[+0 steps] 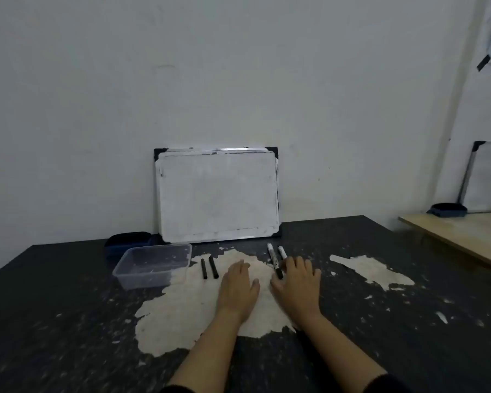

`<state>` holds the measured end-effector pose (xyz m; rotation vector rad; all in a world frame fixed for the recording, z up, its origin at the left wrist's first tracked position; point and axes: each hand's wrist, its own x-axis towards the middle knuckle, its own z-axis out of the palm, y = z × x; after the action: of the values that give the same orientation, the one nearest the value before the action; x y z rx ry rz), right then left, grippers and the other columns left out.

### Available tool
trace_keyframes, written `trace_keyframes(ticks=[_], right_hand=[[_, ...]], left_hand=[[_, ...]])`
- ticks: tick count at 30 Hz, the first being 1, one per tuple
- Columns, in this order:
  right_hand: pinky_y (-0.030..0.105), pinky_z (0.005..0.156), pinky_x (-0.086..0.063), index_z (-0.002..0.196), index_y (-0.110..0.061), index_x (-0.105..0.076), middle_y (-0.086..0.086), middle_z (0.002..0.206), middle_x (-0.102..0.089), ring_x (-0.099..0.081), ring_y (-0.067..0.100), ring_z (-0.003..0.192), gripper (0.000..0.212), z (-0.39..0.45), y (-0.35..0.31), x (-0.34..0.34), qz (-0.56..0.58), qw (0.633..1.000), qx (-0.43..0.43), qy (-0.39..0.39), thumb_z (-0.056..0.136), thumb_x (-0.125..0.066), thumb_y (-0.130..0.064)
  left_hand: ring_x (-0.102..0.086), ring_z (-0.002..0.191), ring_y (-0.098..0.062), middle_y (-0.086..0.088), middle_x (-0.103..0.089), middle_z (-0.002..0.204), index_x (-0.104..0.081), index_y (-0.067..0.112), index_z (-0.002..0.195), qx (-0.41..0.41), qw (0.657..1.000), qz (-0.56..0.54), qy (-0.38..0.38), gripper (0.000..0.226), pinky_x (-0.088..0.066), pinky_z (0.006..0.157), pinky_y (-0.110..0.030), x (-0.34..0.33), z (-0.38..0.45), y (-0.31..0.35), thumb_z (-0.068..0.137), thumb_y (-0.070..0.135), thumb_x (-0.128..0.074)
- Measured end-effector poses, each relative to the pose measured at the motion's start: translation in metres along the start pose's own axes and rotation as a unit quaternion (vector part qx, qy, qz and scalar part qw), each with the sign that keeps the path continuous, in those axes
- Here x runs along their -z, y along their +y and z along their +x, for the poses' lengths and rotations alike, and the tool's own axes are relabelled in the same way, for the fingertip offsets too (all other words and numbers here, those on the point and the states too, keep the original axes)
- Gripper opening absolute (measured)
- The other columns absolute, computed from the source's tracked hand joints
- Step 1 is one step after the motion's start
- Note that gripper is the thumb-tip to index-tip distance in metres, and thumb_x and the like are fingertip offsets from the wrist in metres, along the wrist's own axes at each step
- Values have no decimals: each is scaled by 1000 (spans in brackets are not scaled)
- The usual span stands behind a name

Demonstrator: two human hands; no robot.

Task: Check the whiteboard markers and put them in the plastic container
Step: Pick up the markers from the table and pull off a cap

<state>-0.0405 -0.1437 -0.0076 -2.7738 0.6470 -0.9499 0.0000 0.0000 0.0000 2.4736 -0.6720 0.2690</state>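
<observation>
Two black markers (209,268) lie side by side on the table, just right of a clear plastic container (153,265) that holds nothing I can make out. Two white-barrelled markers (273,254) lie further right, below the small whiteboard (217,195) that leans on the wall. My left hand (238,285) rests flat, palm down, between the two pairs, fingers apart and holding nothing. My right hand (296,282) lies flat beside it, its fingers touching the lower ends of the white markers without gripping them.
A dark eraser (128,240) sits behind the container at the wall. The black table (68,321) has large worn pale patches. At the right stands a wooden table (465,236) with another eraser (447,209) and a second whiteboard (488,177).
</observation>
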Motion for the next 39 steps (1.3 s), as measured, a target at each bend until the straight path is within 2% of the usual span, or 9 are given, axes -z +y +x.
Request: trace_keyframes(ticks=[4, 13, 19, 22, 25, 28, 33, 35, 39], right_hand=[[41, 80, -42, 102, -19, -65, 0, 95, -61, -55, 22, 91, 40, 15, -4, -8, -19, 1000, 3, 19, 81, -55, -51], [46, 91, -39, 110, -19, -68, 2, 103, -65, -54, 25, 103, 47, 24, -3, -18, -34, 999, -25, -1, 82, -56, -55], [44, 91, -29, 86, -23, -73, -7, 82, -71, -54, 21, 93, 31, 24, -6, -11, -10, 999, -33, 35, 87, -55, -49], [41, 90, -27, 81, -29, -74, -13, 77, -71, -54, 18, 91, 33, 25, 0, -12, 137, 985, -93, 41, 86, -60, -58], [35, 69, -50, 84, -23, -79, -6, 72, -75, -65, 19, 77, 28, 24, 1, -6, 446, 886, -130, -2, 83, -71, -50], [25, 65, -51, 88, -13, -81, 3, 77, -77, -69, 12, 73, 20, 22, -5, 3, 548, 828, -95, -73, 85, -74, -32], [19, 69, -48, 76, -23, -80, -7, 67, -74, -66, 2, 65, 20, 18, -7, 1, 445, 892, 9, -75, 83, -74, -41], [20, 71, -49, 75, -24, -80, -7, 66, -74, -67, 3, 66, 20, 17, -5, 3, 440, 894, 27, -76, 82, -75, -42], [21, 69, -55, 78, -21, -81, -2, 67, -75, -71, 8, 65, 17, 13, -8, 15, 476, 872, 35, -110, 79, -79, -38]], left_hand=[[-1, 151, -16, -3, -3, 164, -7, 11, 155, 39, 994, 62, -77, 67, -1, 123, -39, -10, 10, -12, 101, 48, -22], [1, 151, -16, -3, -2, 164, -7, 12, 155, 21, 992, 86, -95, 67, 4, 123, -40, -14, 10, -15, 100, 50, -17], [-2, 151, -16, -3, -6, 164, -10, 13, 155, 13, 994, 66, -86, 66, 1, 123, -40, -16, 9, -19, 100, 50, -20], [-25, 146, -17, -5, -31, 157, -33, 13, 149, 21, 997, -61, -32, 59, -16, 121, -37, -11, 8, -17, 101, 47, -29], [-47, 130, -14, 0, -53, 142, -48, 18, 141, 80, 944, -318, 35, 49, -36, 111, -32, -1, 7, -14, 100, 44, -38], [-52, 126, -15, -1, -57, 138, -50, 17, 139, 123, 883, -445, 82, 50, -39, 111, -37, 4, 10, -14, 98, 45, -43], [-64, 113, -19, -12, -60, 132, -47, 5, 140, 156, 794, -578, 104, 48, -51, 91, -22, 6, 17, -11, 99, 31, -49], [-66, 110, -19, -13, -60, 132, -47, 4, 140, 165, 769, -609, 103, 48, -55, 84, -19, 6, 18, -13, 98, 27, -53], [-67, 107, -19, -11, -66, 123, -59, 7, 129, 178, 738, -642, 104, 41, -53, 94, -30, 8, 19, -18, 95, 30, -57]])
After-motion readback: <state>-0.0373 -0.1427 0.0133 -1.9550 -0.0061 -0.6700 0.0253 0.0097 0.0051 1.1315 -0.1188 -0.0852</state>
